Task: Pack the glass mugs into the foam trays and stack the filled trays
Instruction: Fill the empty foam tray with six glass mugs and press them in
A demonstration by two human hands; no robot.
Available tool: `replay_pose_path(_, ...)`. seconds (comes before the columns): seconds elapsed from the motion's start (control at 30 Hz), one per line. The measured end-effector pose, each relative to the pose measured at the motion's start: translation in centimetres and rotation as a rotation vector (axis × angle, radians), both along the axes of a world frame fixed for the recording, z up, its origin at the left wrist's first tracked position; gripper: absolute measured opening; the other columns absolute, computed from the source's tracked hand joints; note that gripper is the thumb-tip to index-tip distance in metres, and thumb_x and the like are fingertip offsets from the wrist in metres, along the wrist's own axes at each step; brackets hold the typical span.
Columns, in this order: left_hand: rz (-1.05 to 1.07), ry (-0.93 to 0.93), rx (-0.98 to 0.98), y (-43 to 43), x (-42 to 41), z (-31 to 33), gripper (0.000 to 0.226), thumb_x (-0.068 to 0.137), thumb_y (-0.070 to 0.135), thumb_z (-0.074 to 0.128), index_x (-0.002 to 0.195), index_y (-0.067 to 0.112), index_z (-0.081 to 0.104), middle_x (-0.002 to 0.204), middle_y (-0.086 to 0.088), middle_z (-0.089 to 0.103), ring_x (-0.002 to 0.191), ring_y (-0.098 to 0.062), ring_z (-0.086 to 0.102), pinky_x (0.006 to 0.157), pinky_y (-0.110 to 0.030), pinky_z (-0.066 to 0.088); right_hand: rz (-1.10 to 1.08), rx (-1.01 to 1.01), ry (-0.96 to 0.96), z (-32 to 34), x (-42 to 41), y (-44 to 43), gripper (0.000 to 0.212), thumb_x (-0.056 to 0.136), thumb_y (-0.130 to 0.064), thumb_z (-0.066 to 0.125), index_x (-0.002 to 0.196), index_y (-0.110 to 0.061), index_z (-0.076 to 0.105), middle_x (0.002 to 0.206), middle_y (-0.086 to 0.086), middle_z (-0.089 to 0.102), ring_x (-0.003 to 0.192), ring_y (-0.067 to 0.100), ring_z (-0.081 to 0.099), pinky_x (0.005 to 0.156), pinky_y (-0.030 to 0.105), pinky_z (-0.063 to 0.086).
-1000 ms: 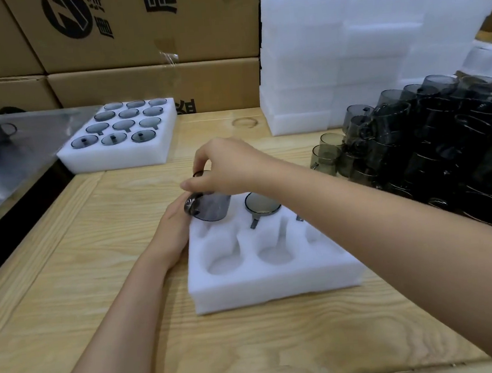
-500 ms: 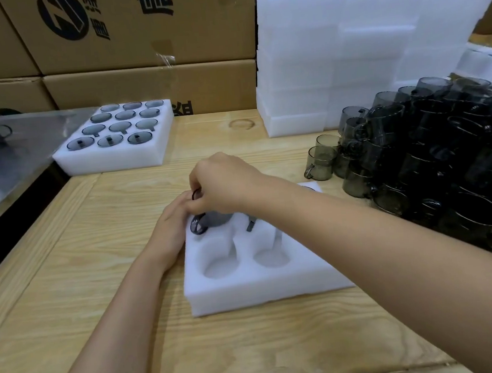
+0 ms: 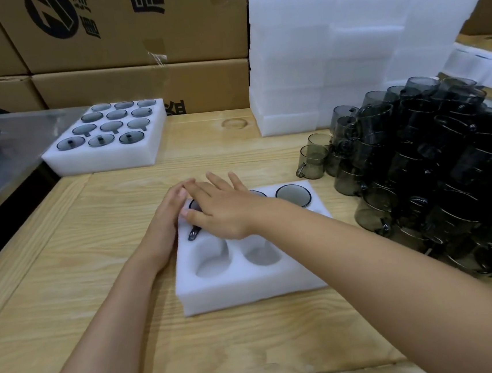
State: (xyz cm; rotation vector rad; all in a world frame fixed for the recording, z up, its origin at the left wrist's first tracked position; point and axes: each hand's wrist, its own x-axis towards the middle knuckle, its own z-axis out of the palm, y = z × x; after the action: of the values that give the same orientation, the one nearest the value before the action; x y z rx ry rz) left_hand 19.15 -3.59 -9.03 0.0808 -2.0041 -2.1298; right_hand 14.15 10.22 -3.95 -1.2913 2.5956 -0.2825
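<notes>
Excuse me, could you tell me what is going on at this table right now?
A person is filling a foam tray on the wooden table. The right hand presses flat on a mug seated in the tray's far left pocket, while the left hand rests against the tray's left edge. Another mug sits in the far right pocket; two near pockets are empty. A filled tray lies far left, and loose mugs are piled on the right.

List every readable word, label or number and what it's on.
Upper cardboard boxes: round black logo and large black Chinese characters, cut off at the frame's top; unreadable.
Lower cardboard box: one black character, partly hidden behind the filled foam tray; unreadable.
No other text visible.
</notes>
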Motion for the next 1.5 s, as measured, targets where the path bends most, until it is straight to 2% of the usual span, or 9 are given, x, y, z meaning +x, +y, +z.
replay_pose_path(0.13, -0.008, -0.009, 0.070, -0.2, 0.1, -0.4, 0.043, 0.078, 0.024, 0.052, 0.120, 0.031, 0.057, 0.107, 0.004, 0.072, 0.099, -0.014, 0.068, 0.082, -0.029, 0.050, -0.057, -0.033, -0.205, 0.3, -0.7, -0.8, 0.061, 0.097, -0.047, 0.014, 0.151, -0.019, 0.008, 0.159, -0.005, 0.010, 0.145, 0.010, -0.007, 0.114, 0.043, -0.015)
replay_pose_path(0.27, 0.016, -0.024, 0.098, -0.2, 0.2, -0.3, 0.038, 0.088, 0.019, 0.054, 0.124, 0.029, 0.056, 0.102, -0.009, 0.070, 0.095, -0.026, 0.065, 0.085, -0.038, 0.048, -0.352, -0.377, -0.625, 1.1, -1.7, -0.7, 0.053, 0.094, -0.044, 0.023, 0.120, -0.011, 0.057, 0.132, 0.005, 0.053, 0.125, 0.019, 0.045, 0.109, 0.039, 0.031)
replay_pose_path(0.4, 0.078, -0.005, 0.078, 0.0, 0.1, 0.0, 0.033, 0.096, 0.012, 0.045, 0.127, 0.023, 0.053, 0.098, -0.004, 0.072, 0.087, -0.019, 0.068, 0.075, -0.030, 0.051, -0.449, -0.371, -0.077, 0.5, -1.2, -1.5, 0.045, 0.102, -0.030, 0.023, 0.081, -0.008, 0.055, 0.095, 0.015, 0.061, 0.088, 0.030, 0.052, 0.079, 0.035, 0.039)
replay_pose_path(0.53, 0.104, -0.046, 0.113, 0.8, 0.0, 0.4, 0.032, 0.098, 0.012, 0.043, 0.129, 0.011, 0.054, 0.097, -0.007, 0.071, 0.085, -0.022, 0.066, 0.078, -0.034, 0.050, -0.435, -0.129, 0.166, -0.5, -0.9, -1.5, 0.034, 0.100, -0.022, 0.025, 0.116, -0.013, 0.053, 0.109, 0.007, 0.062, 0.108, 0.029, 0.054, 0.112, 0.048, 0.012)
replay_pose_path(0.7, 0.025, -0.049, 0.010, 1.0, 0.5, 0.9, 0.036, 0.099, 0.005, 0.037, 0.121, 0.024, 0.058, 0.105, -0.019, 0.068, 0.094, -0.032, 0.062, 0.090, -0.045, 0.044, -0.430, 0.007, 0.187, -0.4, -0.7, -1.8, 0.032, 0.096, -0.022, 0.032, 0.125, -0.014, 0.041, 0.103, 0.003, 0.055, 0.115, 0.035, 0.047, 0.109, 0.063, -0.008)
replay_pose_path(0.87, 0.051, -0.100, -0.303, 1.1, 0.2, 1.9, 0.044, 0.101, 0.002, 0.032, 0.130, 0.029, 0.050, 0.101, -0.009, 0.069, 0.097, -0.023, 0.062, 0.088, -0.032, 0.046, -0.404, -0.082, 0.173, -0.6, -0.4, -1.5, 0.029, 0.099, -0.026, 0.029, 0.122, -0.014, 0.043, 0.112, 0.006, 0.056, 0.109, 0.033, 0.051, 0.104, 0.058, 0.016)
replay_pose_path(1.1, 0.237, -0.247, -1.010, 4.6, -1.5, 4.3, 0.057, 0.099, 0.047, 0.014, 0.134, 0.016, 0.047, 0.137, -0.008, 0.053, 0.129, -0.028, 0.044, 0.111, -0.051, 0.024, -0.520, -0.520, -0.168, -0.9, -1.2, -0.3, 0.028, 0.098, -0.025, 0.023, 0.105, -0.012, 0.047, 0.097, 0.008, 0.064, 0.107, 0.024, 0.043, 0.097, 0.040, 0.034)
replay_pose_path(1.37, 0.088, -0.440, -1.198, 4.4, -1.7, 3.1, 0.067, 0.093, 0.052, -0.002, 0.154, 0.025, 0.011, 0.161, 0.009, 0.009, 0.148, -0.016, 0.007, 0.119, -0.047, 0.002, -0.408, -0.146, 0.183, -1.1, -1.5, 0.2, 0.031, 0.088, -0.018, 0.044, 0.118, -0.015, 0.040, 0.100, 0.002, 0.066, 0.102, 0.025, 0.057, 0.099, 0.036, 0.027)
replay_pose_path(1.5, 0.148, -0.275, -1.013, 4.1, -1.7, 3.2, 0.065, 0.099, 0.051, 0.008, 0.138, 0.018, 0.047, 0.141, -0.003, 0.049, 0.134, -0.020, 0.039, 0.108, -0.038, 0.030, -0.387, -0.428, -0.012, -0.5, -0.9, 1.0, 0.022, 0.092, -0.015, 0.039, 0.110, -0.014, 0.053, 0.099, 0.006, 0.067, 0.099, 0.023, 0.056, 0.098, 0.033, 0.028)
